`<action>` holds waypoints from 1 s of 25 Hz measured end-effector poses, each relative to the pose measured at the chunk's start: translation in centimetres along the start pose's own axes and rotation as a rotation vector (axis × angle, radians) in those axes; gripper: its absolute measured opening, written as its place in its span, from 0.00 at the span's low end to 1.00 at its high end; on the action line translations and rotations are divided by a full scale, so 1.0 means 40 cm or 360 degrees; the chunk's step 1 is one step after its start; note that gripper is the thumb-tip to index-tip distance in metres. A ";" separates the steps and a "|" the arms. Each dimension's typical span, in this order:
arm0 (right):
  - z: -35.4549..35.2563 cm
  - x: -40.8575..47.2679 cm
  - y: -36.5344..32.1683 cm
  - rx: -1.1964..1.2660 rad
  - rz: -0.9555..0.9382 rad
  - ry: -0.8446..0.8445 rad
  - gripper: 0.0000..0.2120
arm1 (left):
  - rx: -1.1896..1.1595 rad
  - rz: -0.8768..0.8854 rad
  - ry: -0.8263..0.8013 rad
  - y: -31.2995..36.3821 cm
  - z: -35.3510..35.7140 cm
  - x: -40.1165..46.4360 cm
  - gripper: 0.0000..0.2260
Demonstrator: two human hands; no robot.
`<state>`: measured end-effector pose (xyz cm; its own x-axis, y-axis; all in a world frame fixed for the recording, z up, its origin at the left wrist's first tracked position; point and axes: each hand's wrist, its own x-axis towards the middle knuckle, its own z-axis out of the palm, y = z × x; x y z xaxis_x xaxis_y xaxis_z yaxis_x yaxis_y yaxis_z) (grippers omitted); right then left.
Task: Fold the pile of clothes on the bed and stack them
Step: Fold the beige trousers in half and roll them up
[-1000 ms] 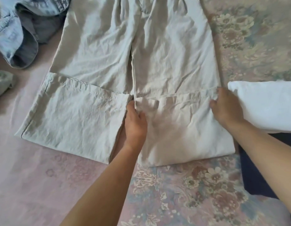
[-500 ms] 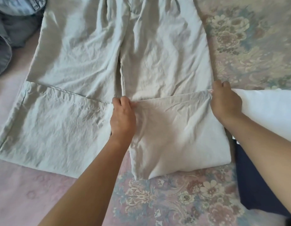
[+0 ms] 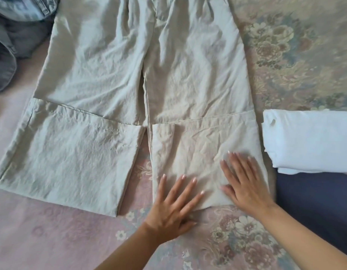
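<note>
Pale beige trousers (image 3: 141,65) lie spread flat on the bed, both leg ends folded up toward the waist. My left hand (image 3: 174,203) lies flat with spread fingers on the near edge of the right leg's folded part (image 3: 198,149). My right hand (image 3: 244,182) presses flat on the same fold, nearer its right edge. Neither hand grips the cloth. The left leg's fold (image 3: 71,156) lies untouched.
A folded white garment (image 3: 312,141) sits on a folded dark navy one (image 3: 314,201) at the right. Crumpled denim clothes (image 3: 11,36) lie at the top left. The floral bedspread (image 3: 227,240) shows near me.
Both hands let go of the fold's far corners and slid back toward me. They now lie flat on the right leg's folded part.
</note>
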<state>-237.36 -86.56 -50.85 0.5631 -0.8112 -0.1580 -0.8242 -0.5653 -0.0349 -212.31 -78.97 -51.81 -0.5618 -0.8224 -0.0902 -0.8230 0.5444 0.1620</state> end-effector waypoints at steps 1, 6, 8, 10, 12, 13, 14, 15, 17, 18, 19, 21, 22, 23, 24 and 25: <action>-0.002 -0.038 0.016 -0.0034 -0.0097 -0.0034 0.32 | 0.0006 0.0018 0.0027 -0.012 0.010 -0.023 0.35; -0.018 -0.092 0.104 -0.0180 -0.0062 -0.0210 0.30 | 0.0046 -0.0008 0.0012 -0.044 -0.011 -0.010 0.20; -0.014 -0.093 0.100 -0.0219 -0.0004 -0.0101 0.31 | 0.0142 -0.0036 0.0052 -0.045 -0.027 -0.007 0.23; -0.013 -0.112 0.067 -0.0274 0.0004 0.0017 0.28 | 0.0161 0.0028 0.0085 -0.046 -0.068 -0.033 0.29; -0.017 -0.153 0.021 -0.0315 -0.0012 0.0074 0.25 | 0.0151 0.0144 0.0035 -0.060 -0.119 -0.078 0.35; -0.016 -0.172 0.003 -0.0344 -0.0019 0.0106 0.24 | 0.0149 0.0197 0.0007 -0.068 -0.138 -0.096 0.38; -0.016 -0.185 -0.016 -0.0376 -0.0024 0.0124 0.24 | 0.0130 0.0229 -0.0019 -0.074 -0.140 -0.110 0.40; -0.008 -0.196 -0.029 -0.0381 -0.0013 0.0115 0.26 | 0.0116 0.0247 -0.0053 -0.076 -0.122 -0.123 0.42; 0.012 -0.203 -0.048 -0.0282 0.0053 0.0068 0.40 | 0.0102 0.0245 -0.0216 -0.069 -0.082 -0.143 0.39; 0.004 -0.193 -0.059 -0.0228 0.0109 0.0026 0.42 | 0.0063 0.0230 -0.0250 -0.064 -0.069 -0.146 0.35; 0.001 -0.182 -0.063 -0.0208 0.0150 0.0010 0.43 | -0.0003 0.0188 -0.0233 -0.061 -0.061 -0.140 0.31; -0.023 -0.137 -0.053 -0.0051 0.0142 0.0006 0.45 | -0.0090 0.0029 -0.0106 -0.069 -0.072 -0.103 0.28; -0.052 -0.097 -0.052 0.0081 0.0142 0.0065 0.40 | -0.0084 -0.0097 0.0004 -0.082 -0.086 -0.073 0.27; -0.082 -0.047 -0.048 0.0181 0.0167 0.0200 0.31 | -0.0058 -0.0233 0.0116 -0.101 -0.099 -0.037 0.26; -0.109 0.007 -0.045 0.0246 0.0272 0.0331 0.23 | -0.0051 -0.0373 0.0207 -0.125 -0.107 0.002 0.24; -0.137 0.059 -0.044 0.0301 0.0458 0.0378 0.20 | -0.0067 -0.0529 0.0269 -0.150 -0.115 0.041 0.23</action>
<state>-234.25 -88.30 -45.77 0.2882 -0.9566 0.0434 -0.9343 -0.2908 -0.2063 -207.92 -84.35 -48.42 -0.2400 -0.9706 0.0180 -0.9519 0.2389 0.1918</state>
